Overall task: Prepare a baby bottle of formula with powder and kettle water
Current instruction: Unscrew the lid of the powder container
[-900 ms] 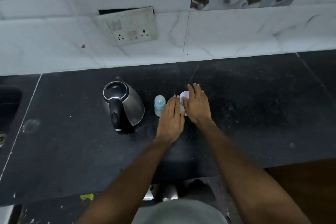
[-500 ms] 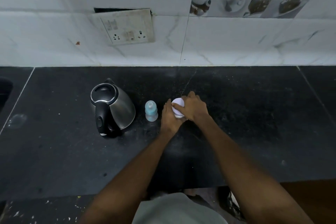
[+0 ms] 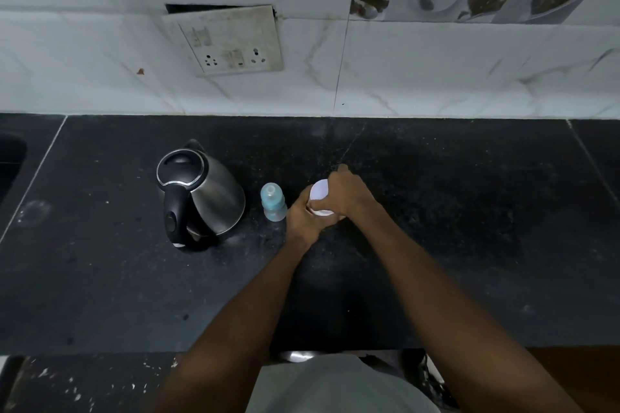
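Observation:
A small white powder container (image 3: 319, 194) stands on the black counter (image 3: 436, 211), mostly covered by my hands. My left hand (image 3: 302, 218) wraps around its body from the left. My right hand (image 3: 345, 193) grips its white lid from above and the right. Just left of the hands stands a small baby bottle (image 3: 273, 201) with a light blue top, upright and untouched. Further left sits a steel electric kettle (image 3: 204, 194) with a black lid and handle.
A white tiled wall (image 3: 402, 70) rises behind the counter, with a loose socket plate (image 3: 228, 42) hanging on it. A dark sink edge (image 3: 10, 157) shows at the far left. The counter's front edge runs near my body.
My hands went from lying flat against the white container to curling round it, the right hand now over the lid. The camera view shifted downward slightly.

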